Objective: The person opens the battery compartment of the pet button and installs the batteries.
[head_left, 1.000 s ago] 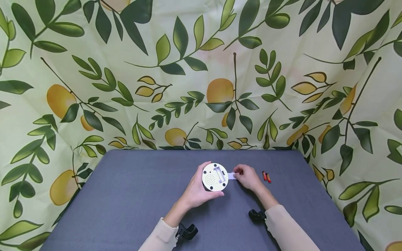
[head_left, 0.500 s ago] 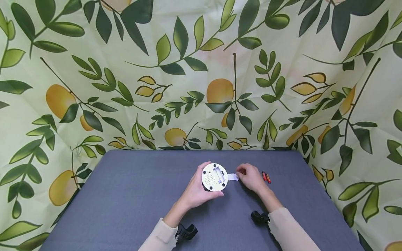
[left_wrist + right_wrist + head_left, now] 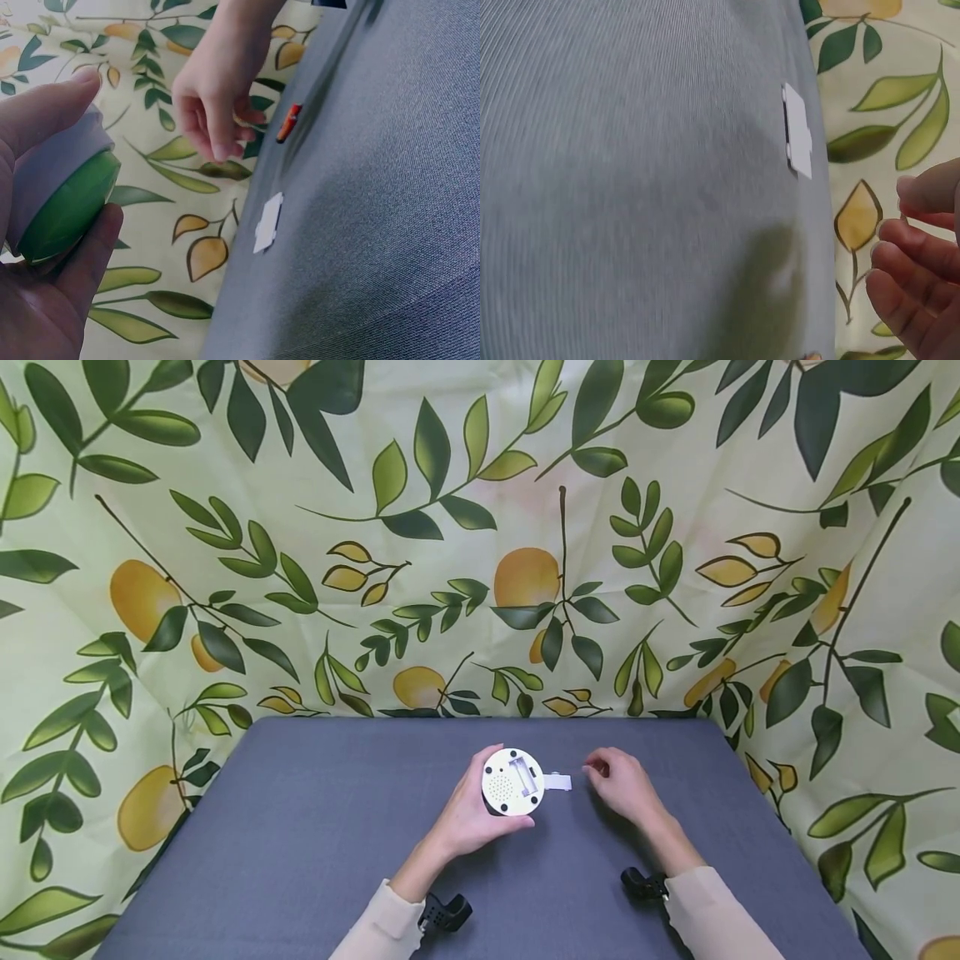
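Observation:
My left hand (image 3: 472, 806) grips a round device (image 3: 501, 787) by its sides. Its white underside, with an open battery compartment, dark feet and a patch of small holes, faces the head camera. From the left wrist, the device (image 3: 71, 195) shows a white part and a green part. A flat white battery cover (image 3: 557, 782) lies on the table just right of it; the same cover (image 3: 798, 131) shows in the right wrist view. My right hand (image 3: 621, 783) hangs over the table right of the cover, fingers loosely curled, holding nothing visible.
Red batteries (image 3: 289, 122) lie on the table beyond the cover; in the head view my right hand hides them. The grey cloth-covered table (image 3: 337, 827) ends at a leaf-and-fruit patterned curtain (image 3: 450, 527). Black wrist-worn devices (image 3: 447, 913) sit at both cuffs.
My right hand has let go of the white battery cover and moved right, leaving it on the table and covering the batteries in the head view. My left hand and the device stay put.

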Demonstrator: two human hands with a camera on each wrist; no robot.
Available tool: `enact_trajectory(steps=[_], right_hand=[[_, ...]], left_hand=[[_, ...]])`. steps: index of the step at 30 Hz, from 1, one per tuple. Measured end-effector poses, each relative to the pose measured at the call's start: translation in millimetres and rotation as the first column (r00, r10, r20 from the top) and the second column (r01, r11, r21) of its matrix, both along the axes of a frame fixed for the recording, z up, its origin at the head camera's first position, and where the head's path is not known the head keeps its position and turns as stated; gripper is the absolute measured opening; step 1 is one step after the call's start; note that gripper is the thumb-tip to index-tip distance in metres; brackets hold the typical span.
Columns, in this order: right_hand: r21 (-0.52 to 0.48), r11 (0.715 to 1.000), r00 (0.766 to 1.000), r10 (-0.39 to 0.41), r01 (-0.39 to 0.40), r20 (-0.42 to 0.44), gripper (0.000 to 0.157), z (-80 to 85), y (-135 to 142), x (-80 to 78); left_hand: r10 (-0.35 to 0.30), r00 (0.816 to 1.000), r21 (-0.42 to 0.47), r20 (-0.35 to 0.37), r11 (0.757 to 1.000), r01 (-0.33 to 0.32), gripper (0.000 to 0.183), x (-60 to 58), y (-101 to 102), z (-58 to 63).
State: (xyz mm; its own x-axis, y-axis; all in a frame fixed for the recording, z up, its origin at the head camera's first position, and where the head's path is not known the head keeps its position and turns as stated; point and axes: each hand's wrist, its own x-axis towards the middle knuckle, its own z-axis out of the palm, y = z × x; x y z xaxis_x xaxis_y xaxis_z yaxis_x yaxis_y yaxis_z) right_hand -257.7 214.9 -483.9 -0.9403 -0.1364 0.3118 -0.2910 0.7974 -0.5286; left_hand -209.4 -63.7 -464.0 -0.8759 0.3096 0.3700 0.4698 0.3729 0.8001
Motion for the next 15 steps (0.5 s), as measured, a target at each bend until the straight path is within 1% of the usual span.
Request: enact_trajectory(steps=[5, 15], right_hand=[[0.029, 0.999, 1.000, -0.025, 0.025, -0.017, 0.007, 2.0, 13.9, 2.1], [0.036, 0.997, 0.997, -0.069, 0.070, -0.031, 0.009, 2.3, 38.2, 2.0]], left_hand=[[-0.008, 1.000, 0.001, 0.000, 1.000, 0.008, 0.103, 0.2, 1.4, 0.6], [-0.010, 1.000, 0.018, 0.018, 1.000, 0.010, 0.104, 1.8, 1.0, 1.9]])
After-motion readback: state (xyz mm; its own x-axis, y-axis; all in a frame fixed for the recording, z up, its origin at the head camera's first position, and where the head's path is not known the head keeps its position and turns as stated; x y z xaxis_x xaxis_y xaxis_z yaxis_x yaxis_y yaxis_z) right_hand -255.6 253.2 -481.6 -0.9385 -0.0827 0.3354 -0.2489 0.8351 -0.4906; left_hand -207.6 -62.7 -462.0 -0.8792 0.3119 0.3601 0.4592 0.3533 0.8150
